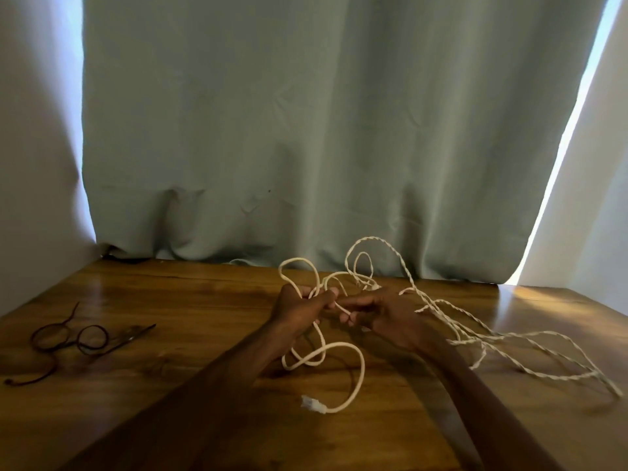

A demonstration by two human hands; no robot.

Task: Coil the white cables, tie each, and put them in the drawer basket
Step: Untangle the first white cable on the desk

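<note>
A smooth white cable [353,355] loops loosely on the wooden table [204,385]; its white plug [312,404] lies near the front. My left hand [299,309] grips several strands of it, with loops rising above the fist. My right hand [380,312] pinches a stretch of the same cable just right of the left hand. A thin twisted white cable [509,338] trails off to the right in long loose loops, one arching up behind my hands. No drawer basket is in view.
At the left of the table lie a dark red-brown cord [68,338] curled in loops and a pair of scissors [136,334]. A grey-green curtain [323,130] hangs close behind the table's back edge.
</note>
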